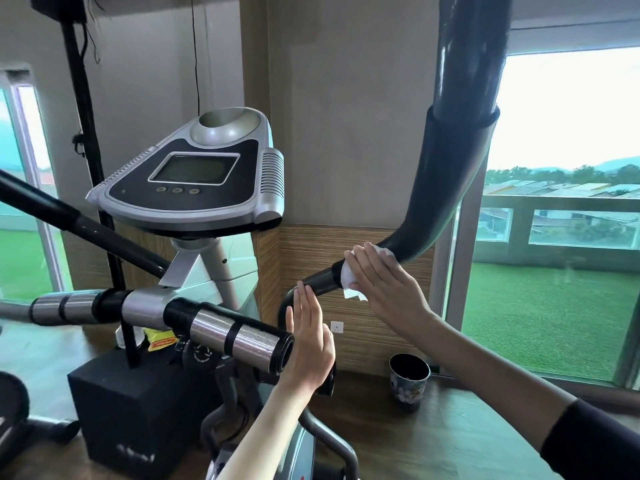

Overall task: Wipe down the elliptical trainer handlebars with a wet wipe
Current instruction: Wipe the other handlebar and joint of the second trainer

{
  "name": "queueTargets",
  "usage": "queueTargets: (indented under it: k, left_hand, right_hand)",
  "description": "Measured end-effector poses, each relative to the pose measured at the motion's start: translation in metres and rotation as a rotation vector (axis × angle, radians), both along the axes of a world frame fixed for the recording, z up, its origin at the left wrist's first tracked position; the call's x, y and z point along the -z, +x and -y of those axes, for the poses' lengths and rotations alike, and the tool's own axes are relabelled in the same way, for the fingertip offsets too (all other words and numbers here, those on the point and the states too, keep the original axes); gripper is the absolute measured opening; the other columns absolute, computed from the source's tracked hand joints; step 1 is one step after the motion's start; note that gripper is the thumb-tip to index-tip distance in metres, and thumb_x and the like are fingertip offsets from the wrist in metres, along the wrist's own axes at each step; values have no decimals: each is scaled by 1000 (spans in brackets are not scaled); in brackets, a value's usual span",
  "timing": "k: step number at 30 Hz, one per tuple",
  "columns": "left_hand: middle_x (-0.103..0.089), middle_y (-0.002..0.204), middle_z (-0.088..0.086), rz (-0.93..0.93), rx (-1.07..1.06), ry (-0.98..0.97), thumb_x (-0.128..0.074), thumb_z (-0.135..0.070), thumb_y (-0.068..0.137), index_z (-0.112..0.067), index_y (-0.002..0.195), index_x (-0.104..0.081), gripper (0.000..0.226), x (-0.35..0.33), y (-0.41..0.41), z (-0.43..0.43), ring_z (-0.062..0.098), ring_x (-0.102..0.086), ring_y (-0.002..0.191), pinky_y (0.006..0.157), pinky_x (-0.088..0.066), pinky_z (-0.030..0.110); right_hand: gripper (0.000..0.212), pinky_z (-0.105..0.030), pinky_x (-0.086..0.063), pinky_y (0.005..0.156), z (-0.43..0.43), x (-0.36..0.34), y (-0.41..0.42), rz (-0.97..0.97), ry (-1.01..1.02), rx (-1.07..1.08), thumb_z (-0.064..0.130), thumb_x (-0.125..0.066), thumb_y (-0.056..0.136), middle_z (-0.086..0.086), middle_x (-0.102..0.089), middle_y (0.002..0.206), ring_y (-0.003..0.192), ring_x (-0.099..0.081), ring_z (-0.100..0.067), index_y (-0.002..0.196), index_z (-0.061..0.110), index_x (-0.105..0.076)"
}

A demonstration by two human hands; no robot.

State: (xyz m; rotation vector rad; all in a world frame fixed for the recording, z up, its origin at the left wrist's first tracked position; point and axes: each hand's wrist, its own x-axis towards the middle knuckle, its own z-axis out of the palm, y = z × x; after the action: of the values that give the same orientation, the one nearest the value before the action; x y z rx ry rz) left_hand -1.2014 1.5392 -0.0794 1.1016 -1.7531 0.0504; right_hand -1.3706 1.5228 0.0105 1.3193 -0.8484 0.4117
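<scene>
Leftmost, the left handlebar [52, 209] runs diagonally below the console [194, 181]. The fixed grip bar [225, 332], with silver sensor bands, extends rightward above a black box [131, 403]. At its end cap, the left hand [308, 344] stands upright, fingers straight and together, holding nothing; contact with the cap cannot be determined. Further right, the wet wipe [349, 275] is wrapped over the right handlebar [446, 188] just below its bend. The right hand [384, 289] presses the wipe against the tube with nearly straight fingers; the thumb is hidden. A patterned cup [408, 379] stands below.
</scene>
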Motion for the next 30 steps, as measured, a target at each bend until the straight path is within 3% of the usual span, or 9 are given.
queueTargets:
  k: [3, 7, 10, 14, 18, 20, 25, 30]
  left_hand:
    - [7, 159, 11, 6, -3, -17, -27, -6, 91, -1, 150, -2, 65, 1, 2, 1, 13, 12, 146, 120, 6, 38]
    - [5, 158, 13, 6, -4, -36, -30, -3, 90, 0, 150, -4, 65, 2, 2, 3, 14, 11, 146, 118, 7, 36]
    - [8, 158, 11, 11, -1, -27, -28, -5, 91, -3, 149, 0, 65, 1, 3, 2, 13, 12, 146, 119, 7, 36]
    - [10, 158, 8, 14, 7, -3, -27, -6, 91, -6, 149, 2, 65, -1, 2, -1, 11, 13, 146, 119, 8, 35]
    - [14, 158, 5, 28, 4, 43, -22, -9, 90, -8, 148, 7, 65, -2, 8, -3, 11, 16, 146, 119, 10, 36]
    - [15, 158, 5, 8, 11, 64, -21, -9, 89, -9, 148, 9, 66, -2, 10, -3, 10, 18, 145, 119, 12, 36]
    - [19, 157, 2, 30, -36, 76, -19, -12, 89, -7, 150, 9, 68, 1, 15, 3, 6, 22, 144, 117, 16, 32]
    - [18, 157, 2, 32, -80, 77, -14, -16, 87, -8, 150, 8, 68, 5, 17, 11, 4, 22, 143, 112, 21, 24]
  right_hand:
    - [50, -44, -10, 116, 6, 2, 14, 7, 36, -16, 34, -28, 101, -15, -47, 133, 126, -37, -32, 137, 0, -39]
    - [47, -43, -22, 112, 10, 4, 18, -10, 54, -68, 12, -6, 102, -11, -61, 123, 121, -42, -32, 131, 3, -42]
    - [44, -43, -22, 113, 4, 1, 10, -81, 39, -26, 9, -17, 96, -12, -57, 131, 126, -43, -31, 132, 4, -41]
    - [50, -42, -10, 118, -8, 3, 4, -24, -4, 22, 6, -13, 97, -17, -40, 147, 138, -33, -30, 142, -4, -33]
    - [51, -46, -2, 120, -7, 12, 11, 4, -10, 105, 7, -9, 97, -24, -33, 148, 138, -28, -35, 143, -11, -23]
    - [53, -47, -2, 117, -5, 12, 17, 9, 8, 116, 6, -1, 96, -23, -34, 143, 134, -30, -36, 140, -9, -27]
    - [50, -45, -19, 111, 5, 9, 39, -59, 103, 59, 17, -21, 88, -15, -48, 128, 122, -42, -33, 133, 0, -35]
    - [56, -40, -33, 108, 6, 9, 42, -99, 210, 39, 5, 0, 92, -8, -57, 125, 117, -53, -27, 132, 2, -39]
